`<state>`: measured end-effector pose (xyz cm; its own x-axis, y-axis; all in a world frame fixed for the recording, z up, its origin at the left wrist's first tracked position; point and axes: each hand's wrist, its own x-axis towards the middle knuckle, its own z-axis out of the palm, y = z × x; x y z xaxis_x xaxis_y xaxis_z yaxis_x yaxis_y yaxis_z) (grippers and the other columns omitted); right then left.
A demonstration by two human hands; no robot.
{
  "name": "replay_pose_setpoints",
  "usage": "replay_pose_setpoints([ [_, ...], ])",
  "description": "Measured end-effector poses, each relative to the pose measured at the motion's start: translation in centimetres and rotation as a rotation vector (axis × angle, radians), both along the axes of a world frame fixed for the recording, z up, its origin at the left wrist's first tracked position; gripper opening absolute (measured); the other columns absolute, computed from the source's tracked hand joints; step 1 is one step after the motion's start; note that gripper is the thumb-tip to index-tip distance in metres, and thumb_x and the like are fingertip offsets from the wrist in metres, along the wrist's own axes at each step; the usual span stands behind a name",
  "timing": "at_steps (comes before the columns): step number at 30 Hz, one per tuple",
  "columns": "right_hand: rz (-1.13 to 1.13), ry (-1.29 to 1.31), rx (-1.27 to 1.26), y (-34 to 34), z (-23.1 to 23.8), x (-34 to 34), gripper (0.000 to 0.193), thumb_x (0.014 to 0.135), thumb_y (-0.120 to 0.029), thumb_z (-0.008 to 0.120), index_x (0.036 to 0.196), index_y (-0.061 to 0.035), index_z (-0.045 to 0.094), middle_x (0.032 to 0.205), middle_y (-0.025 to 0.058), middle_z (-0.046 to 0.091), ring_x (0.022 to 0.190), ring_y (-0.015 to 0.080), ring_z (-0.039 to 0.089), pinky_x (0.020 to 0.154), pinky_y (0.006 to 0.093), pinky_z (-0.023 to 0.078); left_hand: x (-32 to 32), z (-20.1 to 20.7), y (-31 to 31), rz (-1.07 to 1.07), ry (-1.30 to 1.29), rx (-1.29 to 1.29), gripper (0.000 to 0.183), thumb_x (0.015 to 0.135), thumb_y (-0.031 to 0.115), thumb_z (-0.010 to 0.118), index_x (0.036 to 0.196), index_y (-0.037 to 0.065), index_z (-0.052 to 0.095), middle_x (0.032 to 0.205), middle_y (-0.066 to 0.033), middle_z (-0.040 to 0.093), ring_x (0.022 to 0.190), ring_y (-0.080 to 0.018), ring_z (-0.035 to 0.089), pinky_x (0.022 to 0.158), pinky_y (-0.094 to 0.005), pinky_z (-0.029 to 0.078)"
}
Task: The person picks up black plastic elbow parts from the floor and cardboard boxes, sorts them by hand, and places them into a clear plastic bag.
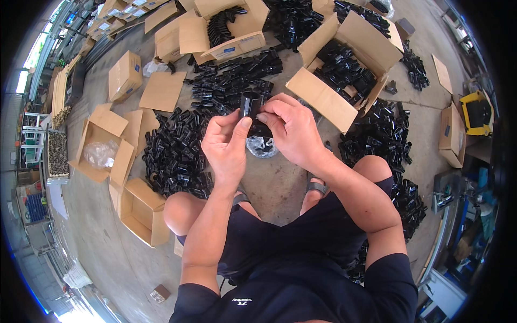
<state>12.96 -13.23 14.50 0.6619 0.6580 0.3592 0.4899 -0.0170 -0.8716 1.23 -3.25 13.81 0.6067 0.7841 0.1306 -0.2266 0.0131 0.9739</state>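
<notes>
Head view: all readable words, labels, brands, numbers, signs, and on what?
Dark shirt: white logo with lettering, wording not reproduced here.
Closed carton at left: blue label, too small to read.
Open carton at top: blue side label, too small.
Stacked boxes, upper left: white labels, too small.
Black part in the left hand: no readable text visible.

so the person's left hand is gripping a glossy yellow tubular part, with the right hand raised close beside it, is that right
Not quite: the tubular part is black, not yellow, as the head view shows. The rest holds: the left hand is gripping it, and the right hand is raised close beside it.
</notes>
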Motion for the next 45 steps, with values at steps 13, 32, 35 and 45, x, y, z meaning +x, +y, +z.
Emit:
replay_pose_setpoints([
  [13,0.143,0.499,-0.019,-0.1,0.4,0.7,0.013,0.091,-0.01,0.071,0.091,0.0032,0.07,0.087,0.0119,0.067,0.077,0.0222,0.065,0.068,0.0336,0.051,0.0,-0.1,-0.1,0.01,-0.053,-0.038,0.014,0.095,0.0,0.069,0.107,-0.002,0.063,0.1,-0.0071,0.071,0.086,-0.0054,0.062,0.079,-0.0194,0.047],
  [32,0.153,0.294,-0.026,-0.5,1.0,0.6,0.016,0.091,-0.012,0.07,0.095,0.0032,0.065,0.098,0.0125,0.06,0.083,0.0237,0.065,0.069,0.0353,0.053,0.0,0.0,-0.4,0.021,-0.053,-0.001,0.014,0.096,0.002,0.069,0.108,-0.002,0.062,0.102,-0.0079,0.071,0.089,-0.0059,0.062,0.082,-0.0199,0.047],
  [35,0.162,0.287,-0.018,-0.6,1.3,0.6,0.015,0.091,-0.01,0.069,0.095,0.0033,0.065,0.099,0.0126,0.06,0.084,0.0241,0.065,0.069,0.0356,0.053,0.1,0.1,-0.4,0.025,-0.087,-0.023,0.014,0.096,0.002,0.069,0.107,-0.002,0.062,0.101,-0.0075,0.071,0.089,-0.0057,0.062,0.082,-0.0201,0.047],
  [45,0.2,0.315,-0.015,-0.6,1.1,0.8,0.014,0.091,-0.008,0.069,0.096,0.0031,0.064,0.1,0.012,0.058,0.09,0.0227,0.064,0.068,0.0341,0.054,-0.3,0.1,-0.4,0.015,-0.061,0.002,0.014,0.095,0.002,0.069,0.107,-0.003,0.062,0.099,-0.0072,0.071,0.086,-0.005,0.062,0.079,-0.0199,0.048],
])
